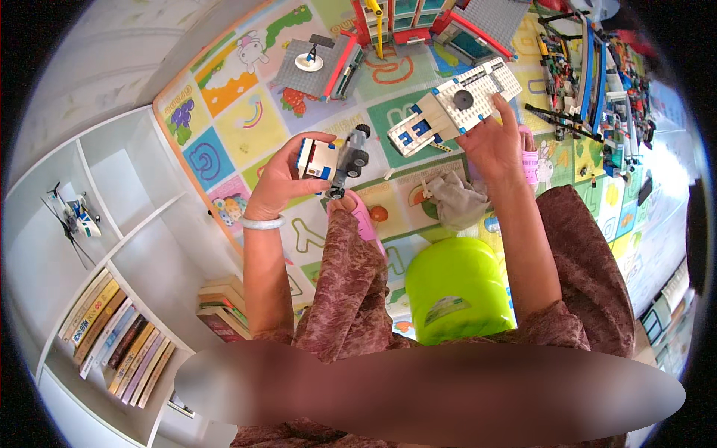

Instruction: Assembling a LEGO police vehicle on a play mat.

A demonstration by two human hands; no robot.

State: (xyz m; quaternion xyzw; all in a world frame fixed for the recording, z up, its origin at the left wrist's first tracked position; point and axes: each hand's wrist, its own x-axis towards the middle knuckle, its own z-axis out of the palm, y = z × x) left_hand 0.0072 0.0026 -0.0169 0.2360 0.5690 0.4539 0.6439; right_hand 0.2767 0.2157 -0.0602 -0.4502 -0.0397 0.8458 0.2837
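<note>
My left hand (278, 175) is closed round a toy truck cab (320, 159) built of white and blue bricks, with a grey chassis and black wheels (358, 157) turned to the right. In my right hand (493, 146) is a long white brick-built trailer (470, 97), gripped at its near side and held tilted. A round dark grey piece (463, 98) sits on its studded face, and blue bricks (415, 136) show at its left end. The two toy parts are apart, both raised above the mat.
Below lies a colourful play mat (246, 153). Brick-built buildings (411, 22) stand at the far side, and loose bricks and tracks (590, 75) crowd the far right. A lime-green stool (455, 287) and a grey cloth (457, 200) are near me. White shelves (127, 243) with books (123, 336) line the left.
</note>
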